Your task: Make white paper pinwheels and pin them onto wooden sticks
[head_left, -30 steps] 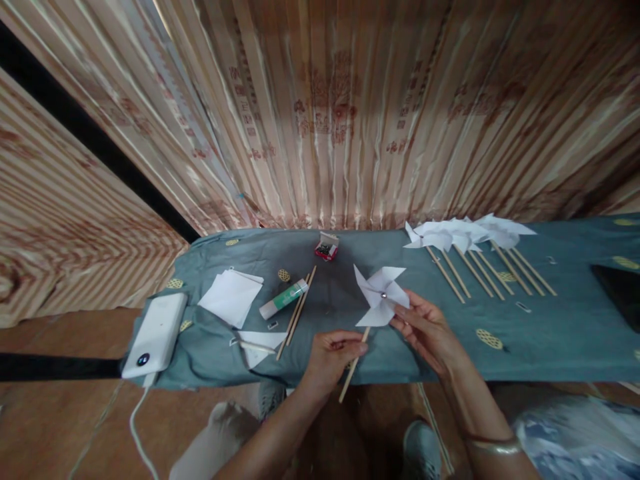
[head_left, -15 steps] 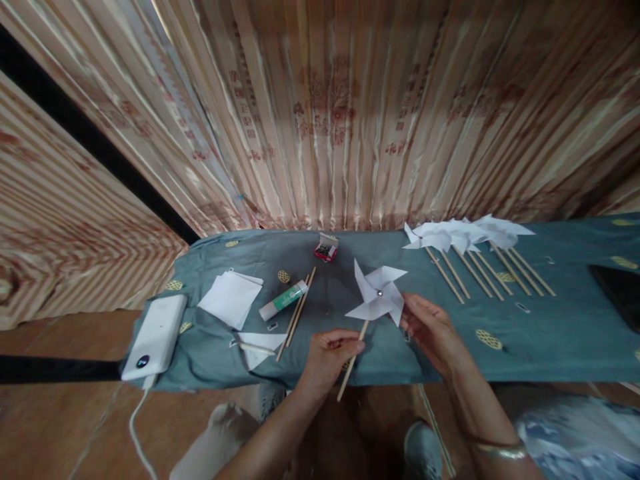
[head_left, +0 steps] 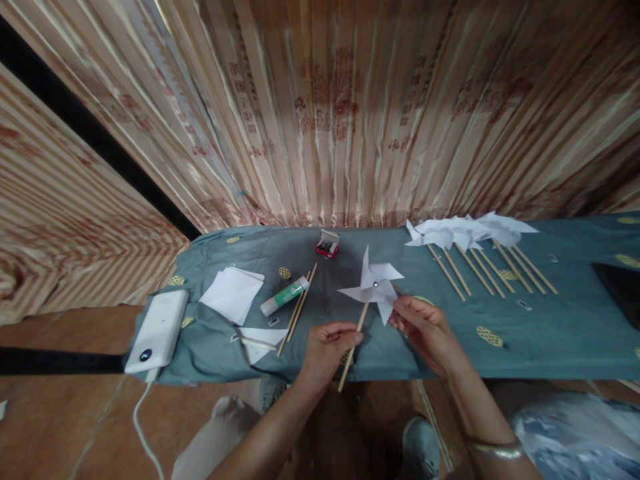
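A white paper pinwheel (head_left: 376, 285) with a silver pin at its centre stands tilted above the near part of the table. My left hand (head_left: 327, 350) is closed round its wooden stick (head_left: 354, 350), pinching it between thumb and fingers. At the lower right blade, the fingertips of my right hand (head_left: 423, 330) are closed on the paper edge. A small red box (head_left: 327, 245) of dark pins, lid up, lies beyond the pinwheel. To the left are a green and white glue stick (head_left: 285, 296) and loose wooden sticks (head_left: 299, 310).
Several finished pinwheels (head_left: 465, 233) lie in a row at the back right. Stacked white paper (head_left: 233, 293) and a folded sheet with a pen (head_left: 257, 343) are at the left, near a cabled white power bank (head_left: 157, 330). A dark flat object (head_left: 617, 290) lies far right.
The pinwheel's blades have turned a little clockwise. My right hand has shifted slightly left with the blade, while my left hand keeps its hold on the stick.
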The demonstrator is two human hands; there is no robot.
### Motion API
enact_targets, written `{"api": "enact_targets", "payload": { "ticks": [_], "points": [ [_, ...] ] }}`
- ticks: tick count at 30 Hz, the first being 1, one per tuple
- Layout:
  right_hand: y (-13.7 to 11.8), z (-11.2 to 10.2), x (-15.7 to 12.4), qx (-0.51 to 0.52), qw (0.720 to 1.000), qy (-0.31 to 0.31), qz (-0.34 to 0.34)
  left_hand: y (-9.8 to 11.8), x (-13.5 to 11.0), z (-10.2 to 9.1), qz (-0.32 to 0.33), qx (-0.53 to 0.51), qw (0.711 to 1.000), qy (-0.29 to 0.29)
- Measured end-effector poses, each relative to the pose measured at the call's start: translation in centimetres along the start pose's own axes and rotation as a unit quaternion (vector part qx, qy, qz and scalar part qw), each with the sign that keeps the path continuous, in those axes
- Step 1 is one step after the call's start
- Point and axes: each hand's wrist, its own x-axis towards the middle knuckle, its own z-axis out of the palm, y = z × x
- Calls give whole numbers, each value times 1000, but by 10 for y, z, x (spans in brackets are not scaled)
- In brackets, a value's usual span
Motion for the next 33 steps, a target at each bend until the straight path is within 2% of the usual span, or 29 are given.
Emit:
{"api": "enact_targets", "payload": {
  "ticks": [15, 20, 25, 28, 33],
  "points": [
    [10, 8, -2, 12, 999, -36, 36, 0, -2, 0, 6, 4, 1000, -8],
    [12, 12, -2, -17, 998, -59, 23, 2, -4, 0, -9, -11, 1000, -19],
    [3, 5, -5, -30, 998, -56, -6, 2, -2, -2, -2, -1, 1000, 3],
    [-4, -7, -3, -14, 1000, -17, -19, 3, -1, -3, -2, 10, 1000, 5],
    [-8, -23, 6, 65, 985, 126, -98, 4, -6, -4, -14, 22, 999, -27]
  ]
}}
